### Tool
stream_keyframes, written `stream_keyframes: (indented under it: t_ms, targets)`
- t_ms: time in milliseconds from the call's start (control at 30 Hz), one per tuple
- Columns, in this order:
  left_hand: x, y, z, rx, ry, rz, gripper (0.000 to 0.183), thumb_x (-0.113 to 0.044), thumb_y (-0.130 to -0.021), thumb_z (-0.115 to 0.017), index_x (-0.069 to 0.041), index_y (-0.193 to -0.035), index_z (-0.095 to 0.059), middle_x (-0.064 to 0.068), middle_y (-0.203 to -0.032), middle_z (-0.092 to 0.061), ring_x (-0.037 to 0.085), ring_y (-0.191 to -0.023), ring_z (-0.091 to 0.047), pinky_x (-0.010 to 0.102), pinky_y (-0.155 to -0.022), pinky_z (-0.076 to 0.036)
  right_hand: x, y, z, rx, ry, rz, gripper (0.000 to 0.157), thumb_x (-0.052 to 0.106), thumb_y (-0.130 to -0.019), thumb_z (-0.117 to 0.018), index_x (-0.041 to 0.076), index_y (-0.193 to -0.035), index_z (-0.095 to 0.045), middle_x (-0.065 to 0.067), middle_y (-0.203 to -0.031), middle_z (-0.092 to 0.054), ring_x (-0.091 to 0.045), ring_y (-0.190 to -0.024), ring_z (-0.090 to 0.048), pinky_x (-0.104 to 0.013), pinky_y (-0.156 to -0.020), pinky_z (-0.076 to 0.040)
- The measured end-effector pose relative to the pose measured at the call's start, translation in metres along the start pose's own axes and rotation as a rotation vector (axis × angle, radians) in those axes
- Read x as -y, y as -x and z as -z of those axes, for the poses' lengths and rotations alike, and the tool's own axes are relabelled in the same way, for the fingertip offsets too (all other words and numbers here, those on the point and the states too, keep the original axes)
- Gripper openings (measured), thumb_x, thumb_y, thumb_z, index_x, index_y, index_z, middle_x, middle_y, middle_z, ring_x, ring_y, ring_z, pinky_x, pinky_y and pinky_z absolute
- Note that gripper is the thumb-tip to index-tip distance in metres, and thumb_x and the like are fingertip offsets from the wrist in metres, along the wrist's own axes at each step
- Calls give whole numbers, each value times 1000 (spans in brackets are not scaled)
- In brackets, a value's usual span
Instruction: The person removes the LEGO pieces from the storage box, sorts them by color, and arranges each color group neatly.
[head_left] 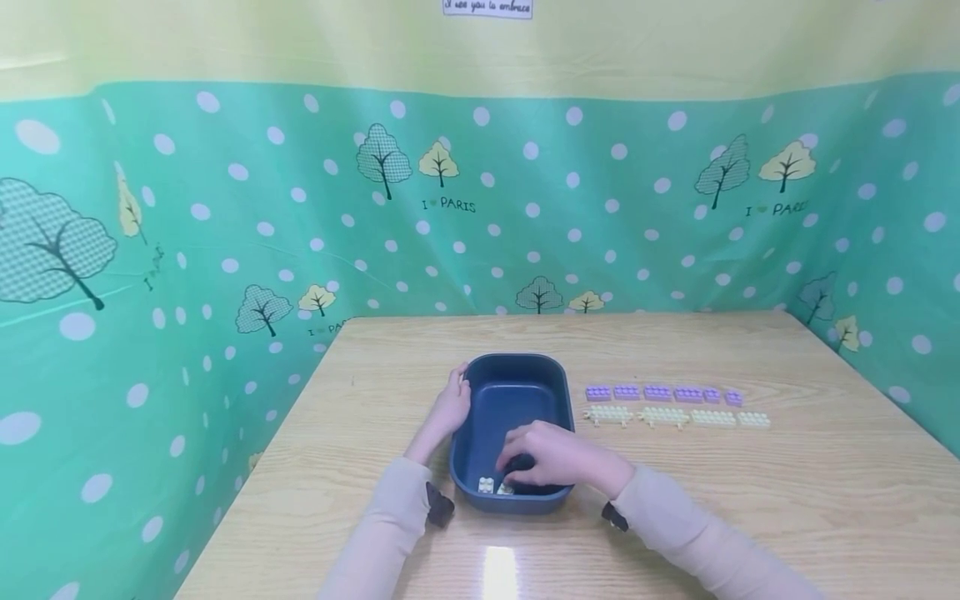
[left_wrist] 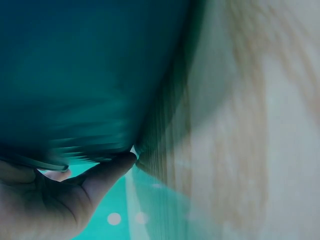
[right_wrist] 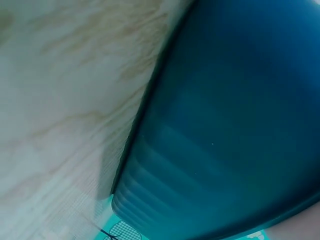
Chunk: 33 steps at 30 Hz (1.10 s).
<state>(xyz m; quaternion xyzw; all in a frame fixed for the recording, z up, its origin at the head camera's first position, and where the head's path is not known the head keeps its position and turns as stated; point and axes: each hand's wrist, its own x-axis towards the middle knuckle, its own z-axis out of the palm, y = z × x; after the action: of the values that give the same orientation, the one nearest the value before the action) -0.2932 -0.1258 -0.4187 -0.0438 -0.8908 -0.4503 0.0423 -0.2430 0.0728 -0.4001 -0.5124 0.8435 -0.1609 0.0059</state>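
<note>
A deep blue plastic bin (head_left: 510, 392) stands on the table. My left hand (head_left: 450, 406) grips its left rim; in the left wrist view the thumb of that hand (left_wrist: 55, 200) lies along the outer wall. My right hand (head_left: 551, 454) reaches over the right rim into the bin, fingers curled downward. Its thumb and fingertips pinch a small white toy brick (head_left: 505, 488) at the near end. Just left of that brick sits another white studded brick (head_left: 486, 485). In the right wrist view the bin's outer wall (right_wrist: 215, 135) hides most of the hand.
Right of the bin, a row of purple studded bricks (head_left: 657, 392) lies along the table (head_left: 787, 500). Closer to me runs a row of pale yellow bricks (head_left: 712, 418), some with side pegs. A green patterned curtain (head_left: 480, 233) hangs behind the table.
</note>
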Motion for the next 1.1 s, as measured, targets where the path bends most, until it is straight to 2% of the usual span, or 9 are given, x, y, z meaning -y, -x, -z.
stream_keyframes:
  t_ms: [233, 333, 433, 567, 667, 733, 900, 1100]
  targets:
    - [-1, 1, 0, 6, 4, 1, 44, -14, -101, -30, 0, -143, -29, 31, -136, -44, 45, -119, -49, 54, -96, -42, -3, 0, -1, 32, -7, 92, 14, 31, -81, -72, 29, -95, -75, 18, -89, -66, 5, -85, -58, -17, -78, -44]
    - [-1, 0, 0, 10, 4, 2, 44, -14, -101, -30, 0, -143, -29, 31, -136, -44, 44, -120, -48, 53, -96, -41, -1, 0, 0, 61, -4, 65, 15, 30, -81, -72, 30, -95, -75, 18, -90, -66, 4, -87, -58, -18, -79, -44]
    - [-2, 0, 0, 11, 5, 3, 45, -14, -100, -30, 0, -143, -29, 31, -136, -44, 45, -119, -49, 53, -95, -42, 0, 0, 1, 70, -2, 1, 14, 27, -81, -72, 27, -95, -74, 16, -90, -67, 1, -89, -59, -20, -82, -46]
    - [-2, 0, 0, 23, 14, 26, 45, -16, -101, -28, -2, -144, -28, 32, -128, -51, 41, -98, -59, 48, -81, -49, 1, -1, 0, 47, 17, -73, 14, 27, -80, -73, 22, -93, -73, 13, -89, -67, -2, -88, -60, -22, -83, -48]
    - [-1, 0, 0, 35, 16, 36, 45, -17, -102, -27, -3, -144, -27, 32, -117, -57, 33, -77, -58, 40, -66, -48, 0, -1, -2, 37, 14, -89, 19, 31, -78, -75, 22, -95, -72, 13, -90, -67, -2, -89, -60, -22, -84, -49]
    - [-1, -1, 0, 34, 13, 33, 45, -16, -101, -27, -3, -144, -28, 32, -114, -58, 31, -75, -57, 38, -64, -47, -1, -1, -3, 42, 12, -84, 23, 33, -77, -75, 22, -97, -72, 14, -92, -67, -1, -91, -60, -23, -86, -48]
    - [-1, 0, 0, 21, 8, 23, 44, -16, -101, -28, -2, -143, -29, 32, -127, -52, 36, -91, -59, 46, -77, -49, -1, 0, -2, 55, 24, -86, 19, 29, -78, -75, 23, -96, -72, 14, -91, -67, -2, -90, -60, -23, -85, -48]
    - [-2, 0, -1, 13, 12, 23, 44, -16, -101, -29, -3, -143, -29, 32, -132, -47, 41, -105, -57, 51, -87, -46, 0, 1, -3, 4, 23, -145, 21, 28, -77, -75, 20, -96, -72, 11, -91, -68, -5, -90, -61, -25, -84, -49]
